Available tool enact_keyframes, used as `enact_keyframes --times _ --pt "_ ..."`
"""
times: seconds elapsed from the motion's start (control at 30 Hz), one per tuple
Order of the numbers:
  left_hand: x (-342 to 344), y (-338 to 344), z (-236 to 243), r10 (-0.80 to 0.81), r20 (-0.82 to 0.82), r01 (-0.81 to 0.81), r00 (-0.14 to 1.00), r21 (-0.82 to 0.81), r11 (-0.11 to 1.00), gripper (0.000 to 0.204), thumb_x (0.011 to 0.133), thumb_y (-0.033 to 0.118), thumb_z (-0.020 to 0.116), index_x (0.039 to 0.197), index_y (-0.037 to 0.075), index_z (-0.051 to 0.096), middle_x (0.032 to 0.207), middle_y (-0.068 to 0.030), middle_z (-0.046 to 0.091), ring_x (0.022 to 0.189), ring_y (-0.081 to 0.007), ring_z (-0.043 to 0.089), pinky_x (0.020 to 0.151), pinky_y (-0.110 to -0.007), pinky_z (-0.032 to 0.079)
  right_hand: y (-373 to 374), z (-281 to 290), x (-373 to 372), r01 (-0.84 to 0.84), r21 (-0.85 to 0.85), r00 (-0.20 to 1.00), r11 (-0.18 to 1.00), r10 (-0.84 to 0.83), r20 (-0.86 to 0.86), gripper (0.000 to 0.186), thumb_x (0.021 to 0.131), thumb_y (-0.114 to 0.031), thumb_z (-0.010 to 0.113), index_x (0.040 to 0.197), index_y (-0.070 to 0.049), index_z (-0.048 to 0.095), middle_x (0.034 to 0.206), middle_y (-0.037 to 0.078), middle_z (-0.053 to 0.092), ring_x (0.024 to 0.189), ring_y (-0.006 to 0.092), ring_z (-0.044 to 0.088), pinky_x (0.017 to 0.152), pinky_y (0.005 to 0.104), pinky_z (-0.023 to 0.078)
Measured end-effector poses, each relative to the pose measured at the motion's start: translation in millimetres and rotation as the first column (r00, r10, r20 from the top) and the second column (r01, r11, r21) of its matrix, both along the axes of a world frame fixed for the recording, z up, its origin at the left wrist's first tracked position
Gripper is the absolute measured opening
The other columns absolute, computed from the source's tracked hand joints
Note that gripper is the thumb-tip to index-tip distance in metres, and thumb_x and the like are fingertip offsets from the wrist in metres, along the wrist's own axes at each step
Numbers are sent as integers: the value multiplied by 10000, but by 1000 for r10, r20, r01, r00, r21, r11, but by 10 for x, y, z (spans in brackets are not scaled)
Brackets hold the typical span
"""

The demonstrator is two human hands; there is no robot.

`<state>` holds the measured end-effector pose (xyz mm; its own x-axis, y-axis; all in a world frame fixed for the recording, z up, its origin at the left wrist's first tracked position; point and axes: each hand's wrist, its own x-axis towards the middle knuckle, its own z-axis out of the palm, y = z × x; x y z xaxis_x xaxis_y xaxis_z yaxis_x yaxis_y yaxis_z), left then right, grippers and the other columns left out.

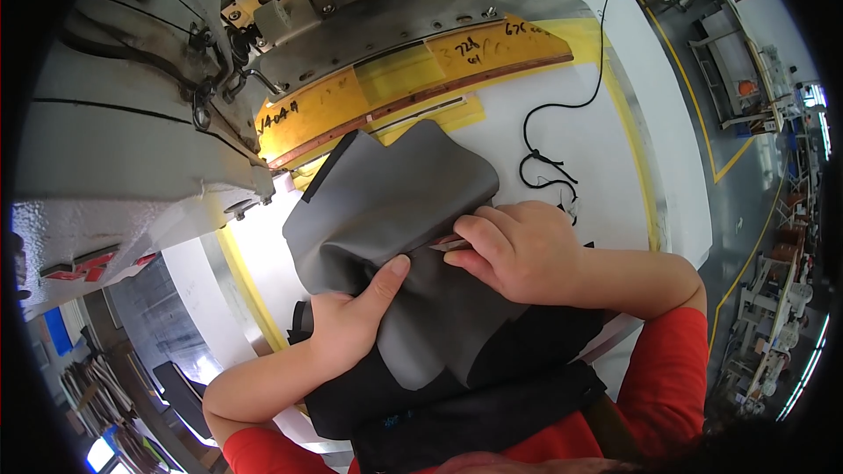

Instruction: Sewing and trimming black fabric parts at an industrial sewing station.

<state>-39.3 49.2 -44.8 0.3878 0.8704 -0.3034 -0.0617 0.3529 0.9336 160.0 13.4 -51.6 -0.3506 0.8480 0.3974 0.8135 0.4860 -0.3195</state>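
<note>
A floppy grey leather-like piece (pixel 386 184) with a dark underside spreads in front of me, folded and rumpled around its middle. My left hand (pixel 347 325) grips it from the left, thumb lying on top and the other fingers hidden beneath. My right hand (pixel 531 250) is closed in a pinch around a small, thin, pointed metal tool (pixel 443 245), perhaps tweezers. Its tip meets the grey surface near a seam line, just right of my left thumb. Most of the tool is covered by my fingers.
Ahead stands a sewing-type machine (pixel 123 140) with a metal plate and a yellow-taped guide (pixel 413 75). A black cord (pixel 562 105) loops over the white tabletop (pixel 615 175) at the right. Dark cloth (pixel 544 338) covers my lap. Workbenches line the aisle farther right.
</note>
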Motion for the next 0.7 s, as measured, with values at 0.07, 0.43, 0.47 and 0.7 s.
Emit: enact_keyframes --times 0.07,0.43,0.47,0.7 --pt "3 6 -16 -7 -27 8 1000 32 999 290 816 90 630 1053 -31 514 1003 -62 568 896 -128 527 788 -259 434 -1 -29 2 9 12 1000 1000 -9 -2 253 776 -272 624 833 -53 510 625 28 493 464 176 512 395 283 395" --pt "11 -9 -47 3 -5 -3 1000 53 999 277 799 67 641 1034 -23 525 976 -60 573 867 -128 540 764 -255 443 -20 -31 -8 2 -27 999 1000 -1 45 363 704 -237 691 933 -30 500 703 55 569 535 187 561 451 285 433" --pt "17 -14 -49 18 -20 -16 1000 66 998 267 790 55 645 1020 -22 535 961 -58 577 851 -126 545 750 -254 448 -18 -37 -12 5 -30 999 1000 -4 44 356 708 -239 686 933 -33 502 696 52 565 531 185 557 449 287 432" --pt "45 -24 -21 25 -101 -8 995 164 986 225 759 20 652 964 -14 565 902 -50 590 811 -125 554 721 -257 454 -34 -4 -78 36 -71 998 997 -32 50 329 727 -228 663 939 -37 500 659 45 546 506 192 546 436 301 427"
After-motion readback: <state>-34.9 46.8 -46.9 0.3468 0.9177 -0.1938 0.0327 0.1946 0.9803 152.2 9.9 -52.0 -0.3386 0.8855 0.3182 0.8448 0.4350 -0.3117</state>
